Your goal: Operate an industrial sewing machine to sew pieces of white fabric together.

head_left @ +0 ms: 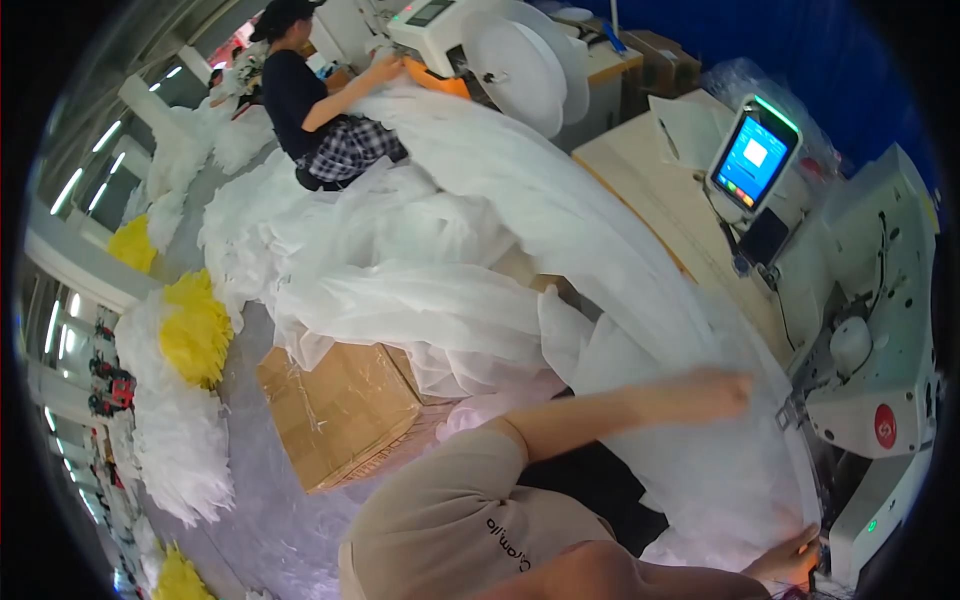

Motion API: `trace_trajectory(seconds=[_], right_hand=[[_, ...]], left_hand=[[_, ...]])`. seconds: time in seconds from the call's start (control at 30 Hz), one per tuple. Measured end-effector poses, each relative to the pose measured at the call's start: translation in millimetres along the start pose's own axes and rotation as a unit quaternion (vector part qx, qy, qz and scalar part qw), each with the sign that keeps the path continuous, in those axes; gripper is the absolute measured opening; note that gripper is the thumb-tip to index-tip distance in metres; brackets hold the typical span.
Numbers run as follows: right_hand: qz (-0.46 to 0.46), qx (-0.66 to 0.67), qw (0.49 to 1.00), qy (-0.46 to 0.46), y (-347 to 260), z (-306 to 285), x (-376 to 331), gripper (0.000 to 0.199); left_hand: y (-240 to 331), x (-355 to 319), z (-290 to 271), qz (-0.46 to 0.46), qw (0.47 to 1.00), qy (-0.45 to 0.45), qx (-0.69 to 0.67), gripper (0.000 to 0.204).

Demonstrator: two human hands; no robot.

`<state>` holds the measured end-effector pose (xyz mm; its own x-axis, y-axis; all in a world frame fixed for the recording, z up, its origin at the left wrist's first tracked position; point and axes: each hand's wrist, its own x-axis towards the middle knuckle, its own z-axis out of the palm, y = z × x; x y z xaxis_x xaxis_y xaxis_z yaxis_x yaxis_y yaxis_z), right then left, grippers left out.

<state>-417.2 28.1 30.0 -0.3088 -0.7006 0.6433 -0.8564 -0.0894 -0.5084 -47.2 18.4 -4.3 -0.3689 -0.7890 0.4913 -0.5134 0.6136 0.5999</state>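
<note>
A long run of sheer white fabric (pixel 640 260) lies across my lap and up along the table edge beside the sewing machine (pixel 870 400). My left hand (pixel 722 392) is over this fabric, close to its right side; the hand is smeared and its fingers cannot be made out. Low at the right, my right hand (pixel 788 562) has its fingers closed at the fabric's edge, beside the machine's base. A small orange part shows by these fingertips. Where the fabric meets the needle area is hidden.
A lit control screen (pixel 752 160) stands above the wooden table (pixel 650 160). At my left is a cardboard box (pixel 350 410) with white fabric heaped over it. Another person (pixel 310 110) sits ahead at a second machine (pixel 440 25). White and yellow bundles (pixel 195 325) line the floor.
</note>
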Motion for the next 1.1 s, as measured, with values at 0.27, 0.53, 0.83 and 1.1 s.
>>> trace_trajectory(seconds=[0.27,0.53,0.83,1.1], right_hand=[[-0.207,-0.134,0.968,-0.039,32.7,-9.7,-1.3,0.032],[0.211,0.254,0.897,-0.295,230.9,-191.9,-47.6,0.033],[-0.146,0.224,0.91,-0.316,-25.9,-68.0,-79.2,0.021],[-0.456,0.13,0.834,-0.282,-300.7,260.4,-181.8,0.011]], left_hand=[[-73.9,-166.2,-76.4,-0.388,0.782,0.409,-0.264,0.022],[-315.1,-231.8,-69.0,-0.546,0.57,0.502,-0.354,0.036],[-246.6,-246.6,-58.8,-0.618,0.632,0.467,-0.042,0.032],[-99.1,-261.1,-49.7,-0.564,0.603,0.526,-0.204,0.027]])
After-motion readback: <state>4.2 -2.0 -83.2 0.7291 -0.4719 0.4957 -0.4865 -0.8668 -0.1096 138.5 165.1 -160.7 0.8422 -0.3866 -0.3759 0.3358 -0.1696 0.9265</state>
